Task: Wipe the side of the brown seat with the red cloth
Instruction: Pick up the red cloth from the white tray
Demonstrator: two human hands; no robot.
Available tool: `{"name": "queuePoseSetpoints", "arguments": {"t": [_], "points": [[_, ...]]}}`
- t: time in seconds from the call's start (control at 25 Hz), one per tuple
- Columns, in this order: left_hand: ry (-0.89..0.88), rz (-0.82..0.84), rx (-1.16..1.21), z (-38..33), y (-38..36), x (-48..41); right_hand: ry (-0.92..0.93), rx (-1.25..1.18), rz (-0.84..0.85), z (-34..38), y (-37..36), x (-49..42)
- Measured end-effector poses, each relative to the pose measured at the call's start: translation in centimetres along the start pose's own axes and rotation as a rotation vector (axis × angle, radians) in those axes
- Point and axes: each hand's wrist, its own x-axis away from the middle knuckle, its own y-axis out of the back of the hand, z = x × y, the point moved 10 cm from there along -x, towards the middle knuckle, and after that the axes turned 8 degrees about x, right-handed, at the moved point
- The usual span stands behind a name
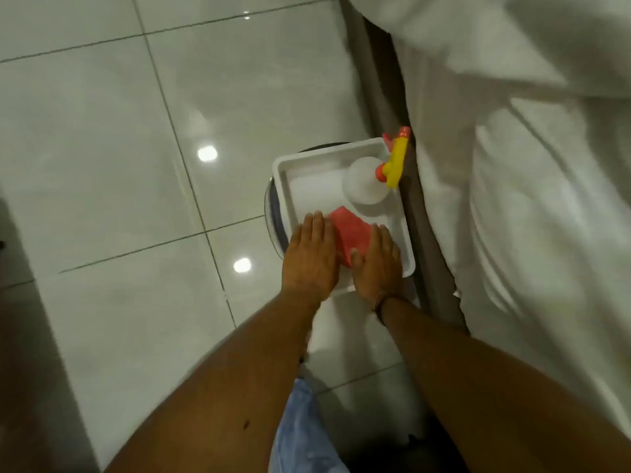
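Note:
The red cloth [351, 233] lies folded in the near part of a white tray [283, 165]. My left hand [309, 257] lies flat with its fingertips at the cloth's left edge. My right hand [377, 264] rests flat over the cloth's right side, thumb across its near corner. Neither hand has its fingers closed around the cloth. The tray sits on a round dark seat [271, 213]; only a sliver of its rim shows on the left, and its sides are hidden.
A white spray bottle [365, 180] with a yellow and red trigger stands in the tray's far right corner. A bed with white sheets [512, 165] fills the right side, right next to the tray. Glossy white floor tiles [136, 165] spread to the left.

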Motion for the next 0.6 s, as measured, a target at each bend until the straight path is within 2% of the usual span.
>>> {"name": "queuePoseSetpoints", "arguments": {"t": [0.2, 0.36, 0.48, 0.6], "points": [[0.276, 0.012, 0.166, 0.5, -1.2, -6.7, -0.162, -0.275, -0.005, -2.5, -0.9, -5.3], [0.423, 0.116, 0.46, 1.0, -1.6, -7.2, -0.232, -0.531, 0.043, -3.3, -0.6, -5.0], [0.416, 0.115, 0.702, 1.2, 0.5, -5.6, -0.223, -0.771, 0.048, -2.6, 1.4, -2.8], [0.373, 0.168, 0.977, 1.1, 3.2, -1.7, -0.233, -1.098, 0.2, -0.2, 3.0, 0.8]]}}
